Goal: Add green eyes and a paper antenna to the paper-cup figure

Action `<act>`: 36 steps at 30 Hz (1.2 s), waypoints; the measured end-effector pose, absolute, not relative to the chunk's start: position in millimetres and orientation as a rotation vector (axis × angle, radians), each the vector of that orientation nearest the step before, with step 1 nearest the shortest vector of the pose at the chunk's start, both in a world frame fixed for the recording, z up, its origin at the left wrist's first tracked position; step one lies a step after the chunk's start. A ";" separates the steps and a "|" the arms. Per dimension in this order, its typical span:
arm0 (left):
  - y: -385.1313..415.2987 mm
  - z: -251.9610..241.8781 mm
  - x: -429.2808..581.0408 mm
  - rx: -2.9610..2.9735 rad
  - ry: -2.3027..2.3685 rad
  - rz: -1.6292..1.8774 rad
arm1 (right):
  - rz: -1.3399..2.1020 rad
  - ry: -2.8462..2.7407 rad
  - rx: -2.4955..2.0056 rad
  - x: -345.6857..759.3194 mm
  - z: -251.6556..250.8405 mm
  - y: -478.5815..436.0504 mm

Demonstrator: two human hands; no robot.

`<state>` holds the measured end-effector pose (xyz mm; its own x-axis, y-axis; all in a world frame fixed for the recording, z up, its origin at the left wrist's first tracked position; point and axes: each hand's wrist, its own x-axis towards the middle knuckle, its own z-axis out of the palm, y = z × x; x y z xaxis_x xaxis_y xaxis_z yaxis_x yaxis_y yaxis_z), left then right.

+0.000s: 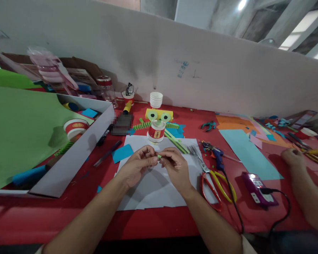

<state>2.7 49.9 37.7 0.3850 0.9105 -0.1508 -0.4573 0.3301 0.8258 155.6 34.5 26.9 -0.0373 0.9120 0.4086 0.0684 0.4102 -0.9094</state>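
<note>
Over a white sheet, my left hand and my right hand meet at the fingertips. Between them is a small green piece, pinched by thumbs and forefingers of both hands. Just beyond stands a red and white paper cup figure, with folded green paper arms and a yellow roll bearing two round eyes behind it. Green strips lie right of the cup. A blue paper piece rests left of my left hand.
Red-handled scissors and yellow-handled scissors lie right, beside a blue glue gun and purple power box with cords. A white box borders the left. Another person's hand rests far right.
</note>
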 end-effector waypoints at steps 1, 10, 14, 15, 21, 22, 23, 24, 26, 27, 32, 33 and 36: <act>49.8 37.7 2.9 0.784 0.697 0.994 | 0.871 -1.455 -0.930 155.8 26.8 34.0; 52.2 34.7 3.9 0.689 0.702 0.983 | 0.890 -1.499 -0.902 154.2 23.7 32.6; 52.1 31.0 5.7 0.675 0.727 1.027 | 0.975 -1.423 -0.885 151.8 19.6 35.3; 52.0 30.3 6.0 0.671 0.732 1.031 | 1.002 -1.396 -0.886 151.4 18.9 36.4; 52.0 29.7 6.0 0.749 0.744 1.036 | 1.255 -1.139 -0.882 152.1 15.9 43.3; 52.1 29.4 6.2 0.771 0.754 1.055 | 1.310 -1.104 -0.872 152.2 15.9 43.8; 52.2 29.0 6.6 0.790 0.765 1.078 | 1.355 -1.080 -0.865 152.1 16.1 44.0; 52.2 28.5 7.2 0.805 0.774 1.100 | 1.387 -1.063 -0.863 151.9 16.6 43.9; 52.1 28.1 8.4 0.821 0.778 1.128 | 1.411 -1.042 -0.862 151.0 17.4 43.4; 52.0 28.2 8.9 0.818 0.777 1.137 | 1.415 -1.036 -0.860 150.5 17.7 43.0; 51.5 31.7 8.6 0.762 0.794 1.110 | 1.413 -1.024 -0.873 149.7 15.6 42.0; 51.5 32.1 8.2 0.753 0.799 1.092 | 1.405 -1.023 -0.886 149.7 14.8 42.1; 51.8 31.5 7.2 0.728 0.811 1.052 | 1.364 -1.029 -0.944 149.4 13.3 42.6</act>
